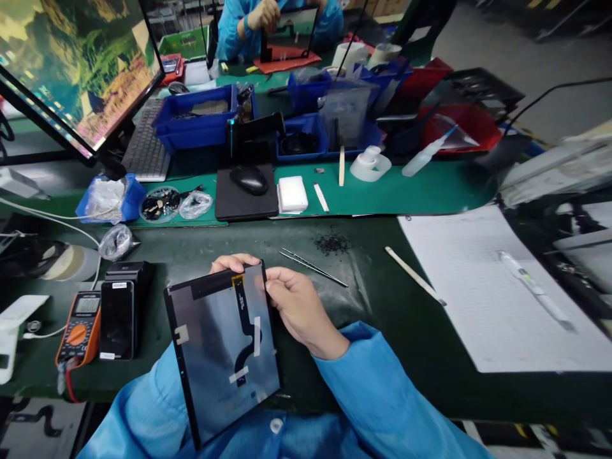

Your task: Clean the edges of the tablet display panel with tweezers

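Note:
A tablet screen is tilted up in front of my chest, its grey back towards me. A black flex cable runs down that back under strips of clear tape. Behind the top edge is my left hand, closed on the screen; only its fingers show, the rest being hidden by the panel. My right hand pinches the right edge near the top corner, thumb on the near side. Just beyond the screen lie metal tweezers and a scatter of small black scraps.
On the left are an orange multimeter and a phone. To the right lie a pale stick and paper sheets with a pen. Blue bins and a mouse stand beyond; opposite, a co-worker's hand holds a panel.

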The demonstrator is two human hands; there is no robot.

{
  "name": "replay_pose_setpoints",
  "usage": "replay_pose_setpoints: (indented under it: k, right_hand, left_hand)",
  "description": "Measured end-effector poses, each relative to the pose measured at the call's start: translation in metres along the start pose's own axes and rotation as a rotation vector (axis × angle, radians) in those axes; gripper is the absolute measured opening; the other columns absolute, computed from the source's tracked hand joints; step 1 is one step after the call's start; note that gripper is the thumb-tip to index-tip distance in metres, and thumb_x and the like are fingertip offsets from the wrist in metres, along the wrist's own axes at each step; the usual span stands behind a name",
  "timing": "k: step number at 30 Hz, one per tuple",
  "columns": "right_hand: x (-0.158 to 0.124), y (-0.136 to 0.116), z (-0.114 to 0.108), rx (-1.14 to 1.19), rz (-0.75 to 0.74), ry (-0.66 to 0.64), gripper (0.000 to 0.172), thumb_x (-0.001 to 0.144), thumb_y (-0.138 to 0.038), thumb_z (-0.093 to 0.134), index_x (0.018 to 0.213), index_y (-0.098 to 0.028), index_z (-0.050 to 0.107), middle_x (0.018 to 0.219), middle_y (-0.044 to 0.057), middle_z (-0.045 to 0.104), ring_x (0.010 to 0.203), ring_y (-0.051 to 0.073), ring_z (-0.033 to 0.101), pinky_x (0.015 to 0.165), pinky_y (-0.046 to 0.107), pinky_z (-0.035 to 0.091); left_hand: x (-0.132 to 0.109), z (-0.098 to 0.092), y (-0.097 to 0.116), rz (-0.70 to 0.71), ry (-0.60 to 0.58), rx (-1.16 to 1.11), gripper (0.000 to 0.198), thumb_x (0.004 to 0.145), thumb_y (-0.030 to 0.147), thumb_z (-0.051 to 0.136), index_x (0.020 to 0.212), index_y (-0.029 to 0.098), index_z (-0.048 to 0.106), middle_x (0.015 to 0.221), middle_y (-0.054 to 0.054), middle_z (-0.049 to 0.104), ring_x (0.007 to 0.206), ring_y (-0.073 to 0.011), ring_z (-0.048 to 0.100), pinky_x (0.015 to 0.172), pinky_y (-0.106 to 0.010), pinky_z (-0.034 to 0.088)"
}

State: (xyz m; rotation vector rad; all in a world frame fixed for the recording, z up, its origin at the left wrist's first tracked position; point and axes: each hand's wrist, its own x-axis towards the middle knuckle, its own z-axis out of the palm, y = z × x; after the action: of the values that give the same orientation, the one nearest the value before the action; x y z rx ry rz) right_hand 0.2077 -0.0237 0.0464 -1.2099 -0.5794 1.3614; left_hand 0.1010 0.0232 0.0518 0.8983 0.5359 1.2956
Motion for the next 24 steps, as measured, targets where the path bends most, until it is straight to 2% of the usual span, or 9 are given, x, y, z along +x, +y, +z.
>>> replay_pose_setpoints:
  k: [4, 10, 15, 18, 21, 24]
  right_hand:
    - [0.000, 0.000, 0.000, 0.044, 0.022, -0.020, 0.013, 0.077, -0.030, 0.064, 0.072, -0.018, 0.067, 0.063, -0.002, 0.059, 0.056, 0.011, 0.047, 0.053, 0.026, 0.035]
    - [0.001, 0.001, -0.001, -0.021, -0.010, 0.017, 0.006, 0.070, -0.021, 0.062, 0.072, -0.018, 0.067, 0.060, -0.004, 0.057, 0.055, 0.010, 0.044, 0.053, 0.025, 0.033]
    - [0.001, -0.002, 0.000, 0.032, 0.017, -0.012, 0.011, 0.073, -0.027, 0.061, 0.069, -0.018, 0.065, 0.061, -0.003, 0.058, 0.056, 0.011, 0.047, 0.053, 0.025, 0.035]
    - [0.001, -0.001, 0.000, 0.012, 0.007, -0.005, 0.007, 0.071, -0.024, 0.061, 0.068, -0.018, 0.064, 0.059, -0.003, 0.056, 0.055, 0.010, 0.045, 0.052, 0.024, 0.034]
    - [0.001, 0.001, 0.000, -0.010, -0.007, 0.016, 0.007, 0.068, -0.021, 0.059, 0.070, -0.018, 0.066, 0.060, -0.004, 0.057, 0.055, 0.010, 0.044, 0.052, 0.023, 0.033]
    - [0.001, -0.001, -0.001, 0.010, 0.030, 0.004, 0.010, 0.069, -0.025, 0.061, 0.072, -0.018, 0.067, 0.061, -0.002, 0.058, 0.056, 0.011, 0.046, 0.053, 0.024, 0.035]
  left_hand:
    - [0.000, -0.001, -0.003, 0.010, 0.012, 0.002, 0.040, 0.094, 0.049, 0.049, 0.101, 0.011, 0.060, 0.097, -0.007, 0.062, 0.089, -0.0124, 0.060, 0.083, -0.032, 0.053]
    - [-0.004, 0.002, -0.002, -0.009, 0.026, 0.006, 0.041, 0.094, 0.050, 0.048, 0.102, 0.011, 0.060, 0.099, -0.008, 0.062, 0.093, -0.0139, 0.060, 0.086, -0.034, 0.053]
    - [-0.004, 0.005, 0.002, -0.012, 0.035, 0.019, 0.039, 0.094, 0.048, 0.049, 0.099, 0.011, 0.059, 0.096, -0.007, 0.061, 0.091, -0.0133, 0.059, 0.086, -0.034, 0.053]
    - [-0.004, 0.005, 0.003, -0.027, 0.031, 0.025, 0.037, 0.094, 0.047, 0.050, 0.096, 0.011, 0.058, 0.096, -0.007, 0.061, 0.092, -0.0137, 0.059, 0.086, -0.035, 0.053]
    - [-0.003, 0.000, -0.004, -0.035, 0.030, 0.025, 0.038, 0.094, 0.050, 0.048, 0.087, 0.014, 0.055, 0.093, -0.006, 0.060, 0.090, -0.0140, 0.060, 0.083, -0.033, 0.054]
    - [0.002, -0.008, -0.017, -0.018, 0.025, 0.011, 0.039, 0.092, 0.053, 0.046, 0.080, 0.017, 0.052, 0.088, -0.006, 0.061, 0.086, -0.0141, 0.060, 0.077, -0.030, 0.054]
